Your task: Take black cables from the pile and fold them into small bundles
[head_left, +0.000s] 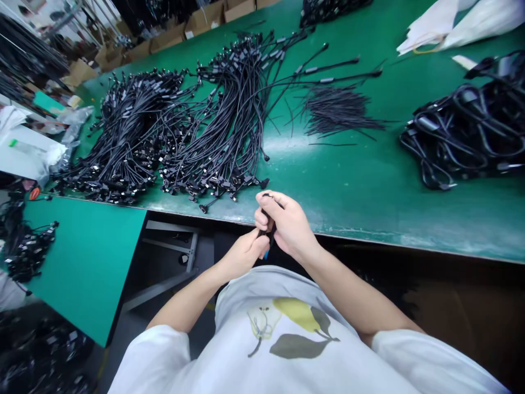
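My left hand and my right hand meet just off the near edge of the green workbench. Both pinch a short black cable connector, partly hidden by my fingers, and a small blue bit shows below it. A large pile of black cables with small connectors lies just beyond my hands, and its nearest ends almost reach them. A second pile spreads to its left.
A coiled heap of thicker black cables sits at the right of the bench, and a bundle of thin black wires lies mid-bench. White bags lie at the far right. A lower teal table with more cables stands left, and cardboard boxes line the far side.
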The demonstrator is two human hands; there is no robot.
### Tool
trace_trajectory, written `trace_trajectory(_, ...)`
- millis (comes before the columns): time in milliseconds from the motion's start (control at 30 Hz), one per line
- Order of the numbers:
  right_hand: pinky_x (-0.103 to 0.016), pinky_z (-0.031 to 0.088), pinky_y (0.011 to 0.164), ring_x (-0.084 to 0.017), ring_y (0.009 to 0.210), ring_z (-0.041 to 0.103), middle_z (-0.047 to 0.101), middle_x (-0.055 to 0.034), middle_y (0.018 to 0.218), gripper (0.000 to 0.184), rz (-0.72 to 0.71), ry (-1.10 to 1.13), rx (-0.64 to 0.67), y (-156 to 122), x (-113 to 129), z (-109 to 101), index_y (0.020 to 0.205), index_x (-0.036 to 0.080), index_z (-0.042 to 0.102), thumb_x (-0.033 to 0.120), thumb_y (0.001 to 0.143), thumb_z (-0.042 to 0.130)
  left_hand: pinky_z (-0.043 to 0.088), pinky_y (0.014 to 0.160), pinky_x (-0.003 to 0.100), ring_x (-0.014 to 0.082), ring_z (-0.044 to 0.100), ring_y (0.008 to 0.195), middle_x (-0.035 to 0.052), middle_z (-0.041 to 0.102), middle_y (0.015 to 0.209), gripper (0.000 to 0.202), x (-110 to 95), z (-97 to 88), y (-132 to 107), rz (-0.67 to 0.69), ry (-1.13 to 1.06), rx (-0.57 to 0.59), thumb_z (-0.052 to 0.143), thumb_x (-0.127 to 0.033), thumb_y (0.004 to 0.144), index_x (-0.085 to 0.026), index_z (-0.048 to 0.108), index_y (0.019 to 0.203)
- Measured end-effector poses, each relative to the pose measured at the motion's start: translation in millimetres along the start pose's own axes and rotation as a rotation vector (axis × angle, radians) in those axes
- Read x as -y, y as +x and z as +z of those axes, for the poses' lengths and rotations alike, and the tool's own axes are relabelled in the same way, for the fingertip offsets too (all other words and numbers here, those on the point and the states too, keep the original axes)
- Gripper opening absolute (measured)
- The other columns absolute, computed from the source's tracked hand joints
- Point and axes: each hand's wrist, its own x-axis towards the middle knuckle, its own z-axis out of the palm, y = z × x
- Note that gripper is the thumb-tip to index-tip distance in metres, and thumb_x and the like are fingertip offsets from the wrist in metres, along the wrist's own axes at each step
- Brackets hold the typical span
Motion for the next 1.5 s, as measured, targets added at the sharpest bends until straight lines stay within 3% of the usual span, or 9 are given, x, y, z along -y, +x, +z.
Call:
trace_trajectory(267, -0.017, 0.033, 0.040, -0.002, 0.041, 0.044, 0.047, 0.0065, 0.072, 0.021, -0.321, -0.477, 0.107, -6, 12, -3, 0.095, 0.022, 0.045, 0.042, 0.094, 0.051, 0.040, 0.071, 0.029, 0.0157, 0.047, 0.074, 0.0055, 0.058, 0.081, 0.055, 7, 6.8, 2, -0.097, -0.350, 0.156, 0.054, -0.069, 0.081, -0.015, 0.063, 0.078)
trace_trajectory(467, -0.017, 0.033, 0.038, -0.004, 0.038, 0.042, 0.042, 0.0085, 0.062, 0.025, -0.291, -0.469, 0.135, -7, 22, -2, 0.096, 0.023, 0.046, 0.047, 0.094, 0.052, 0.044, 0.088, 0.034, 0.0206, 0.055, 0.089, 0.0083, 0.063, 0.087, 0.052, 1, 12.0, 4, -0.094, -0.400, 0.183, 0.058, -0.066, 0.080, -0.015, 0.070, 0.082)
trace_trajectory(633, -0.015, 0.033, 0.035, -0.003, 0.038, 0.040, 0.041, 0.0086, 0.065, 0.029, -0.259, -0.314, 0.151, 6, 23, -7, 0.094, 0.022, 0.046, 0.049, 0.090, 0.057, 0.045, 0.058, 0.027, 0.0135, 0.051, 0.059, 0.0008, 0.052, 0.066, 0.051, -15, 18.8, 6, -0.311, -0.786, 0.287, 0.062, -0.067, 0.077, -0.017, 0.056, 0.080)
trace_trajectory(833, -0.014, 0.030, 0.033, -0.002, 0.035, 0.030, 0.037, 0.0110, 0.062, 0.026, -0.075, -0.112, 0.177, 15, 26, -17, 0.092, 0.021, 0.044, 0.039, 0.087, 0.062, 0.029, 0.045, 0.018, 0.0069, 0.031, 0.048, -0.0066, 0.028, 0.056, 0.035, -22, 34.6, 9, -0.341, -1.000, 0.170, 0.065, -0.049, 0.084, -0.015, 0.058, 0.082)
trace_trajectory(1000, -0.030, 0.053, 0.066, -0.012, 0.065, 0.061, 0.060, -0.0018, 0.083, 0.015, -0.418, -0.788, 0.206, 2, 51, -40, 0.095, 0.018, 0.055, 0.033, 0.093, 0.051, 0.024, 0.044, 0.018, 0.0051, 0.029, 0.047, -0.0070, 0.031, 0.056, 0.040, -14, 29.7, 11, -0.335, -0.831, 0.081, 0.073, -0.050, 0.076, -0.014, 0.056, 0.077)
trace_trajectory(1100, -0.052, 0.040, 0.102, -0.023, 0.112, 0.058, 0.063, -0.0093, 0.117, 0.023, -0.804, -1.396, 0.406, -13, 64, -56, 0.112, 0.019, 0.061, 0.022, 0.094, 0.046, 0.019, 0.043, 0.018, 0.0045, 0.026, 0.046, -0.0076, 0.032, 0.055, 0.046, -12, 19.9, 16, -0.317, -0.665, 0.037, 0.071, -0.057, 0.075, -0.014, 0.054, 0.075)
trace_trajectory(1200, -0.053, 0.033, 0.108, -0.021, 0.106, 0.058, 0.066, -0.0087, 0.107, 0.031, -0.956, -1.825, 0.643, -28, 62, -69, 0.111, 0.015, 0.062, 0.009, 0.094, 0.037, 0.022, 0.044, 0.021, 0.0065, 0.027, 0.046, -0.0071, 0.034, 0.054, 0.050, -13, 14.5, 21, -0.277, -0.423, 0.156, 0.059, -0.065, 0.079, -0.015, 0.053, 0.074)
trace_trajectory(1333, -0.035, 0.048, 0.074, -0.016, 0.067, 0.053, 0.058, -0.0032, 0.076, 0.025, -0.812, -2.039, 0.811, -38, 48, -80, 0.083, 0.016, 0.058, 0.013, 0.096, 0.037, 0.036, 0.061, 0.026, 0.0139, 0.048, 0.063, 0.0014, 0.055, 0.068, 0.043, -12, 15.6, 22, -0.056, 0.190, 0.271, 0.038, -0.052, 0.096, -0.017, 0.056, 0.078)
trace_trajectory(1500, -0.029, 0.034, 0.053, -0.017, 0.065, 0.055, 0.061, -0.0039, 0.080, 0.014, -0.437, -1.960, 0.766, -35, 49, -84, 0.092, 0.015, 0.056, 0.023, 0.096, 0.045, 0.038, 0.071, 0.030, 0.0191, 0.054, 0.076, 0.0048, 0.063, 0.084, 0.034, -4, 14.6, 26, 0.074, 0.502, 0.260, 0.033, -0.042, 0.099, -0.021, 0.057, 0.087)
